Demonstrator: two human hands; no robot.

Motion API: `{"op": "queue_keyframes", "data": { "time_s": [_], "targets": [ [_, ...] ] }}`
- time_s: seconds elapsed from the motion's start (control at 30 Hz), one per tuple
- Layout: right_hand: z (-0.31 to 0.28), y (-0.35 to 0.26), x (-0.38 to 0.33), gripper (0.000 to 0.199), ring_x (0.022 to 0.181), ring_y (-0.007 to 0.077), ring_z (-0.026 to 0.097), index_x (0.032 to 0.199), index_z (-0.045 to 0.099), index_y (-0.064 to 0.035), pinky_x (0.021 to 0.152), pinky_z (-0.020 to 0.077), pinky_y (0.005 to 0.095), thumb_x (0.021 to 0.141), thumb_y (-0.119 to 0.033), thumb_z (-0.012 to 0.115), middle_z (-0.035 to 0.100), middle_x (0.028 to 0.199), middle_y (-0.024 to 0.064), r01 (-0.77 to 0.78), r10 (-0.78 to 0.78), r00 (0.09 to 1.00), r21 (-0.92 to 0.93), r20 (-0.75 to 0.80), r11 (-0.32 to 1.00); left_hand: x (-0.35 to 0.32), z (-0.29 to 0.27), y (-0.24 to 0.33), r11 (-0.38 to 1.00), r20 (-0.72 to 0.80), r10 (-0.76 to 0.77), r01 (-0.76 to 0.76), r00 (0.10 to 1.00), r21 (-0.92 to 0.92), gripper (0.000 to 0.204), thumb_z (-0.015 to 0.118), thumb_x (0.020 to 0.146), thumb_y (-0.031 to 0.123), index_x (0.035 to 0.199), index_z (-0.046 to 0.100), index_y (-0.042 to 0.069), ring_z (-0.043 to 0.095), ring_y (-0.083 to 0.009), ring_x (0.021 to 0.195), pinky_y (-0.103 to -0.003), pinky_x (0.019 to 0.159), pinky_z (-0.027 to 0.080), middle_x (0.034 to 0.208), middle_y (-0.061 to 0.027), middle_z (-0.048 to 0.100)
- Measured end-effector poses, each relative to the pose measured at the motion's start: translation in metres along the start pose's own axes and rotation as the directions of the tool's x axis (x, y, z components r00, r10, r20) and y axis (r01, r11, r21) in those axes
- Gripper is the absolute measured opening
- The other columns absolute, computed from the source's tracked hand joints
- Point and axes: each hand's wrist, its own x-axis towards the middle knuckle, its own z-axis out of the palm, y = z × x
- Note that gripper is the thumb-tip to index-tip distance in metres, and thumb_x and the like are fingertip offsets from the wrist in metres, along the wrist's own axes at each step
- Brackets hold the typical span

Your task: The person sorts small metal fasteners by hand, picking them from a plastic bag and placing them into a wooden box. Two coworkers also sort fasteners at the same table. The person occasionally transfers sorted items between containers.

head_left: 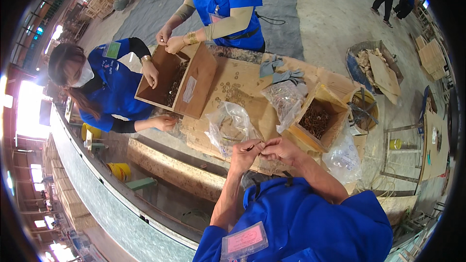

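My left hand (245, 154) and my right hand (281, 149) meet fingertip to fingertip over the near side of the worktable. Both are closed in a pinch. A small dark piece (250, 148) shows at the left fingers; its kind is too small to tell. What the right fingers hold is hidden. Just beyond my left hand lies a clear plastic bag (228, 123). Past my right hand, a wooden box (335, 125) holds many small rusty-brown metal fasteners (314, 120). Another clear bag (286, 98) of small metal parts leans against that box.
Small rings, like washers (228, 89), lie scattered on the wooden worktable (247, 75). Grey gloves (286, 73) rest at its far edge. Two co-workers in blue shirts work at a divided wooden box (201, 85). A bucket (366, 109) and a plastic bag (342, 159) stand right.
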Motion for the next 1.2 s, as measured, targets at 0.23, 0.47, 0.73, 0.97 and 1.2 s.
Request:
{"op": "queue_keyframes", "data": {
  "time_s": [0.23, 0.47, 0.73, 0.97, 1.2],
  "targets": [
    [0.004, 0.0, 0.001, 0.036, 0.108, 0.0264, 0.064, 0.129, 0.049, 0.0061, 0.094, 0.054, 0.0346, 0.095, -0.002, 0.053, 0.061, 0.121, 0.0188, 0.122, -0.128, 0.992, 0.381, -0.009, 0.917, 0.014, -0.042, -0.028, 0.568, -0.188, -0.021, -0.143, 0.982, -0.81, 0.021, 0.061, 0.094, 0.027, 0.096, 0.06, 0.006, 0.051, -0.0148, 0.061, -0.025, 0.043, 0.034, 0.085, -0.0067, 0.056],
    [-0.002, -0.002, -0.011, 0.033, 0.103, 0.0233, 0.066, 0.127, 0.051, 0.0036, 0.085, 0.0584, 0.0307, 0.095, -0.003, 0.055, 0.063, 0.119, 0.0164, 0.049, -0.05, 0.999, 0.303, -0.005, 0.952, 0.053, -0.078, -0.083, 0.903, -0.224, -0.4, 0.34, 0.889, -0.263, 0.017, 0.059, 0.094, 0.021, 0.098, 0.065, 0.006, 0.053, -0.0148, 0.056, -0.028, 0.047, 0.042, 0.072, -0.004, 0.059],
    [-0.004, -0.001, -0.015, 0.024, 0.088, 0.0189, 0.069, 0.113, 0.061, 0.0001, 0.079, 0.0599, 0.0291, 0.091, -0.007, 0.064, 0.068, 0.104, 0.0122, 0.082, -0.072, 0.996, 0.299, -0.045, 0.951, 0.084, -0.031, -0.112, 0.308, -0.168, -0.12, 0.198, 0.978, 0.931, 0.028, 0.047, 0.088, 0.02, 0.102, 0.071, 0.016, 0.069, -0.0393, 0.083, -0.048, 0.074, 0.055, 0.091, -0.0226, 0.069],
    [-0.007, 0.009, -0.019, 0.013, 0.086, 0.0176, 0.069, 0.104, 0.062, -0.0052, 0.078, 0.0597, 0.0312, 0.092, -0.009, 0.064, 0.068, 0.102, 0.0113, 0.099, -0.106, 0.994, 0.337, 0.001, 0.936, 0.083, -0.05, -0.105, 0.351, -0.105, -0.135, 0.146, 0.985, 0.925, 0.028, 0.051, 0.083, 0.022, 0.089, 0.071, 0.003, 0.067, -0.041, 0.089, -0.048, 0.079, 0.054, 0.093, -0.0258, 0.068],
    [-0.002, 0.014, -0.02, 0.011, 0.085, 0.0183, 0.069, 0.104, 0.058, -0.0071, 0.077, 0.0595, 0.0315, 0.094, -0.011, 0.06, 0.068, 0.102, 0.0116, 0.089, -0.084, 0.996, 0.404, -0.03, 0.91, 0.069, -0.068, -0.09, 0.356, -0.276, -0.158, 0.316, 0.948, 0.879, 0.03, 0.058, 0.079, 0.028, 0.094, 0.072, 0.005, 0.066, -0.0405, 0.092, -0.048, 0.084, 0.052, 0.097, -0.023, 0.069]
  ]
}}
